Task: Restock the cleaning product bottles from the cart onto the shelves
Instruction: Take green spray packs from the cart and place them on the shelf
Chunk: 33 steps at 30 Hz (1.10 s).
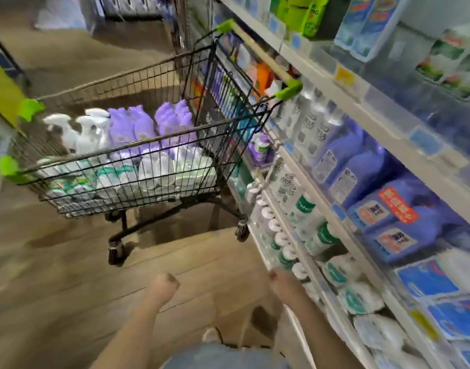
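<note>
**Mostly blurred labels, bottles waiting in cart**

Left hand curls into an empty fist; right hand, blurred beside the shelves, cannot be judged. Beyond, purple bottles and white spray bottles stand in the cart. No brand is readable.

Cart: 1, with 3 wheels showing.
In the cart: white trigger spray bottles x3, purple pouches x4 in two pairs, white-and-green packs at least 4, too blurred for an exact count.
Below the cart: hands x2, left hand and right hand.
Right of the cart: shelves, at least 3 tiers; stock uncountable.
</note>
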Each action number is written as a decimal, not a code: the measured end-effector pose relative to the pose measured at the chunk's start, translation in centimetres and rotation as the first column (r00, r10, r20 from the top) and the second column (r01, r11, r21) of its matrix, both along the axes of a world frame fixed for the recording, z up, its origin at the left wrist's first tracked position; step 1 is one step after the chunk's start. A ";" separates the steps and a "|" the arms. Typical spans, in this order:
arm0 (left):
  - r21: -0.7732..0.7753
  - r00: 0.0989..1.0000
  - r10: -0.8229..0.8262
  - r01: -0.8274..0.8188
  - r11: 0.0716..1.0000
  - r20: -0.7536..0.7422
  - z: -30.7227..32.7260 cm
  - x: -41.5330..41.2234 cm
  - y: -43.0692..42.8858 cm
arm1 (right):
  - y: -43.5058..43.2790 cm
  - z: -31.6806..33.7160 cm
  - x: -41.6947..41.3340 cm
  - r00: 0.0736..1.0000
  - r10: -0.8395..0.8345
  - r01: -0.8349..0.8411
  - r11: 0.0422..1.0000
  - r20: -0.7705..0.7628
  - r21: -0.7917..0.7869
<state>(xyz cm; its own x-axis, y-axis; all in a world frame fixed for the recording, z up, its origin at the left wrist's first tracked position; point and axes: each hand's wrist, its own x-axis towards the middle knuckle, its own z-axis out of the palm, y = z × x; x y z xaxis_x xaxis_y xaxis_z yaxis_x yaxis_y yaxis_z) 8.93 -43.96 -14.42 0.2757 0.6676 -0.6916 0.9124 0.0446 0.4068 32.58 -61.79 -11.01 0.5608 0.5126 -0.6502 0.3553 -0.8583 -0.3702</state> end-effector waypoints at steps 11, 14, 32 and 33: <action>0.050 0.810 0.547 -0.568 0.822 0.212 2.2 -2.8 12.5 | 24.4 3.8 -0.9 0.925 0.374 -0.375 0.876 0.063 0.302; 0.156 0.709 0.644 -0.698 0.699 0.287 3.8 -2.4 17.7 | 31.4 6.5 -1.1 0.873 0.458 -0.480 0.750 0.166 0.455; 0.555 0.758 0.537 -0.644 0.527 0.371 9.8 -4.1 39.6 | 54.4 4.9 -5.6 0.542 0.767 -0.835 0.537 0.343 0.118; 0.558 0.798 0.511 -0.595 0.579 0.320 9.3 -4.5 41.4 | 55.4 4.7 -6.3 0.553 0.780 -0.830 0.546 0.292 0.114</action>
<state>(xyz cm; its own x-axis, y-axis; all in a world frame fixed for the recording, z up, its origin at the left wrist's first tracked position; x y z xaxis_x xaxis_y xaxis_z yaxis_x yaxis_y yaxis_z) 4.45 -2.54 -5.15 -0.2461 0.9668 -0.0692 0.7420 0.2338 0.6283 26.24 -6.37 -6.34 -0.0691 0.9160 -0.3953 0.9352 -0.0785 -0.3453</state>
